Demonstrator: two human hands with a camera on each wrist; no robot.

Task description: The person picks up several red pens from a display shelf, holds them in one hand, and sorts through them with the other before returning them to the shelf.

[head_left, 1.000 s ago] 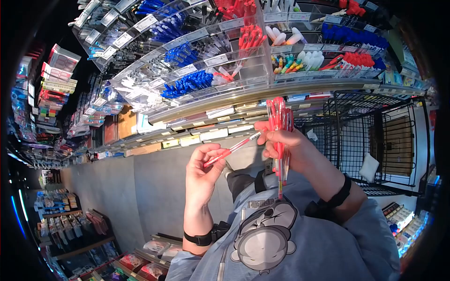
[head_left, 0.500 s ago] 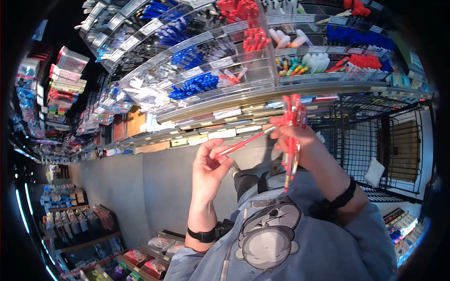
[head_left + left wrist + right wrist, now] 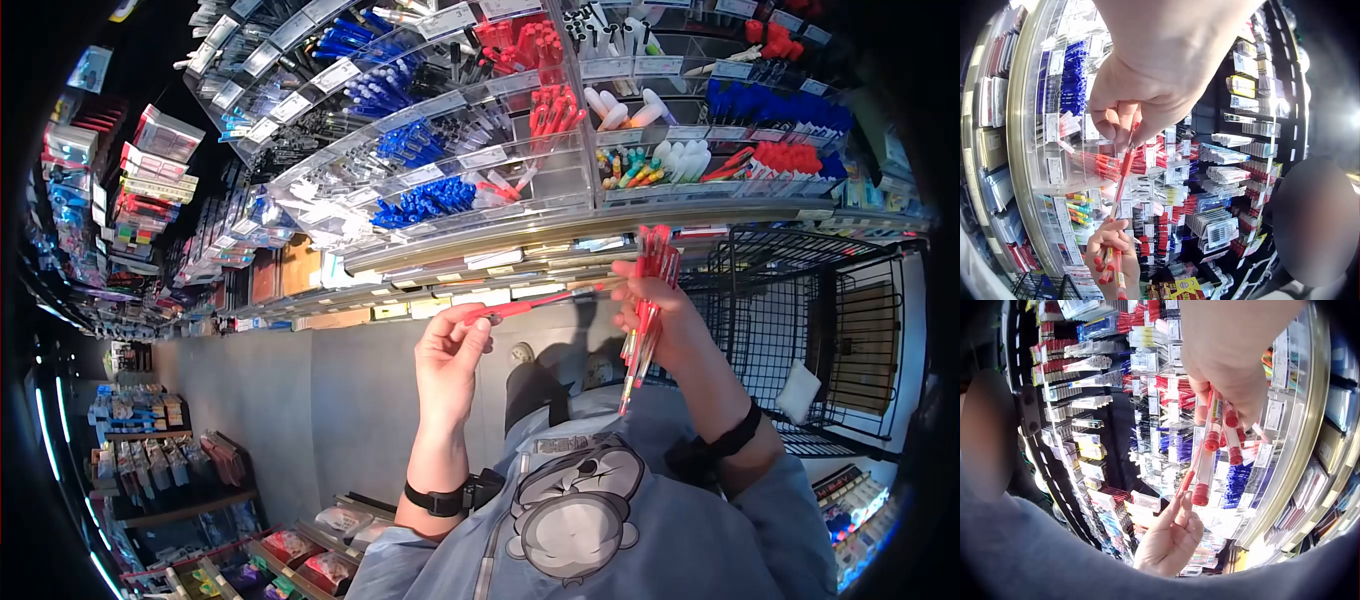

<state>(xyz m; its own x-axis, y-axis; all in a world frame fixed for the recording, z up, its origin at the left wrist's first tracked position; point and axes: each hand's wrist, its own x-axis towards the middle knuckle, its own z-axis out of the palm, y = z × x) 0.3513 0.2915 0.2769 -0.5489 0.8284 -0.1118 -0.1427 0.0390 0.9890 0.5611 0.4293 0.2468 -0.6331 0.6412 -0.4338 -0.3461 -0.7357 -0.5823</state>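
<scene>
Between thumb and fingers, my left hand [image 3: 447, 350] pinches the red end of one red pen [image 3: 520, 307], held nearly level in the head view. The pen's other end reaches the fingertips of my right hand [image 3: 672, 325]. That hand grips a bundle of red pens [image 3: 652, 290], their lower tips pointing down. In the left wrist view the single pen [image 3: 1124, 175] runs from the left hand [image 3: 1147, 94] to the right hand [image 3: 1113, 250]. The right wrist view shows red caps [image 3: 1200, 494] at the ends of the bundle.
A tiered clear pen rack [image 3: 540, 185] with blue, red and white pens stands in front. To the right is a black wire basket cart [image 3: 760, 300] with a white item [image 3: 798, 380] inside. Packets hang on racks at left; grey floor [image 3: 370, 400] lies below.
The single pen has tilted closer to level between the hands. In the head view, the right hand and its bundle have shifted right, and the rack sits slightly lower and further right.
</scene>
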